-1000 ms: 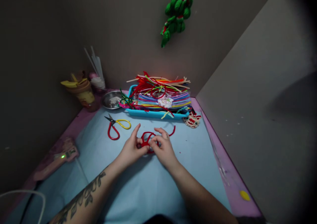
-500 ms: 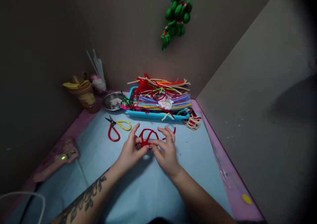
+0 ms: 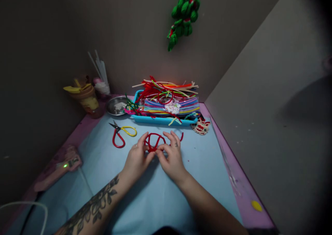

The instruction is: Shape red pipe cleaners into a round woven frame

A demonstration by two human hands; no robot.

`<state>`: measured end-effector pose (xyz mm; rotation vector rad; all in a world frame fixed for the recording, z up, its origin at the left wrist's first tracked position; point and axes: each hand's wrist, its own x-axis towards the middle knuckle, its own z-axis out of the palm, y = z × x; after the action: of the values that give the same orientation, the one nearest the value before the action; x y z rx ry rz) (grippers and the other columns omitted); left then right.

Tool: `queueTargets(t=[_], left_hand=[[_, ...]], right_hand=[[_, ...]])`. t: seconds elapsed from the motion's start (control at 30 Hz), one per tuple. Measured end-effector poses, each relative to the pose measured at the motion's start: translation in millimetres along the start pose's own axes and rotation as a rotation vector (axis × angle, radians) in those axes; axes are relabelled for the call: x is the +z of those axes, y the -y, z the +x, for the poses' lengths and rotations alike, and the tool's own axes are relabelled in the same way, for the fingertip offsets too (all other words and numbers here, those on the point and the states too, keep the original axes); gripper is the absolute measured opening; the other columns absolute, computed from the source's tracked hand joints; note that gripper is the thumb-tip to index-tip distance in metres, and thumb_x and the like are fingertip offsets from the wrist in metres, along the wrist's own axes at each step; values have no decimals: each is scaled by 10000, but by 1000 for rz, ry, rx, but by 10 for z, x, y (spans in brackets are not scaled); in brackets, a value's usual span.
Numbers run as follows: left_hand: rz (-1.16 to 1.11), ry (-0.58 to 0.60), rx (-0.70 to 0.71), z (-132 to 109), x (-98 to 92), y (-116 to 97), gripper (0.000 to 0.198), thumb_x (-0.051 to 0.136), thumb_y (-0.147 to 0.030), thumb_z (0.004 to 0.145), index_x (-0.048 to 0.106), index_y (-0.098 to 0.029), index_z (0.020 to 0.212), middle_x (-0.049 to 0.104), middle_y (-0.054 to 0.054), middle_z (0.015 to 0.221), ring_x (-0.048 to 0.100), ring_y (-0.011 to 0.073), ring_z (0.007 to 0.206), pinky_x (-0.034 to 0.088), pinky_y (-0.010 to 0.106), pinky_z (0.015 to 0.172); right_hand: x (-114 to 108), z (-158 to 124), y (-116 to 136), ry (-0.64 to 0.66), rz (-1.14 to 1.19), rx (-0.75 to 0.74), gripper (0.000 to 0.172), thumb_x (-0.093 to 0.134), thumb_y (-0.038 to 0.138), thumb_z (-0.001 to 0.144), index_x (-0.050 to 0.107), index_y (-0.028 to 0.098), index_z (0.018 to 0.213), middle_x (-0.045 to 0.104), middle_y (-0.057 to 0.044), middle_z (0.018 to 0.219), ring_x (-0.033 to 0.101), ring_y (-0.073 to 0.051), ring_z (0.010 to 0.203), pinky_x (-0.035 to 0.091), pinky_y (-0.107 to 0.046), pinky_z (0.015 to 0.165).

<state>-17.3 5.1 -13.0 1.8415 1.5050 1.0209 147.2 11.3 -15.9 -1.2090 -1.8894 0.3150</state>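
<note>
Between my hands is a red pipe-cleaner frame (image 3: 155, 134), bent into a rounded open shape with crossing strands. My left hand (image 3: 137, 157) pinches its near edge from the left with thumb and fingers. From the right, my right hand (image 3: 171, 157) grips the same near edge, thumb and forefinger closed close to the left thumb. The fingertips partly hide where the strands meet. A loose red pipe-cleaner piece (image 3: 182, 136) shows just beyond my right fingers. Scissors (image 3: 119, 133) with one red and one yellow handle lie spread on the blue sheet, left of my hands.
A blue tray (image 3: 166, 120) of colourful pipe cleaners stands at the back, with a metal dish (image 3: 110, 107) to its left and a lion-face piece (image 3: 201, 127) at its right. A pink glue gun (image 3: 58, 169) lies at left. Green pieces (image 3: 184, 17) hang above.
My hands have turned the red frame slightly, so its loop and strands sit at a different angle. The fingers of both hands have curled in a little. The whole view shifts slightly.
</note>
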Motion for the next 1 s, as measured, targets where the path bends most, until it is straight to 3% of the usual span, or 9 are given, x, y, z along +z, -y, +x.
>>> queueTargets(t=[0.23,0.37,0.53,0.67,0.73,0.83,1.0], left_hand=[[-29,9,-14,-2,8,-5,649,589,-271,823,334,-136,1404,686,38,799,638,196,755,466,308,706],[-35,19,-58,16,-5,-17,676,590,-270,820,315,-154,1427,669,14,776,622,176,718,457,293,692],[-83,100,-135,45,-28,-35,838,606,-280,817,147,-165,1509,628,-37,701,580,153,633,413,258,609],[-243,129,-149,77,-56,-37,956,638,-285,791,35,-191,1527,689,7,865,583,143,682,433,260,636],[-301,114,-167,92,-72,-38,934,634,-291,793,61,-195,1524,698,38,939,578,138,688,441,268,645],[-362,116,-199,104,-79,-48,871,630,-287,792,143,-175,1506,703,33,885,583,139,690,449,282,675],[-577,147,-312,113,-58,-46,853,685,-296,742,240,-150,1455,649,-35,708,581,126,634,435,263,649]], right_hand=[[17,9,-5,34,56,3,143,514,112,834,594,213,774,493,-89,1355,303,-280,1374,301,-518,1120],[11,18,-28,35,81,59,120,556,177,851,637,224,775,500,-84,1352,298,-286,1378,287,-525,1123],[19,25,-68,39,108,116,88,606,219,829,667,233,767,510,-81,1342,290,-297,1387,274,-529,1122],[47,34,-112,25,153,178,140,563,226,854,630,226,731,549,-96,1276,376,-283,1326,306,-512,1098],[70,34,-138,23,192,228,176,522,248,881,612,223,733,567,-107,1229,449,-271,1251,352,-494,1061],[117,22,-167,45,228,285,212,471,261,900,600,215,737,576,-127,1195,500,-268,1181,394,-482,1015],[129,9,-182,92,234,296,221,499,315,895,628,216,746,554,-129,1295,423,-300,1300,337,-517,1074]])
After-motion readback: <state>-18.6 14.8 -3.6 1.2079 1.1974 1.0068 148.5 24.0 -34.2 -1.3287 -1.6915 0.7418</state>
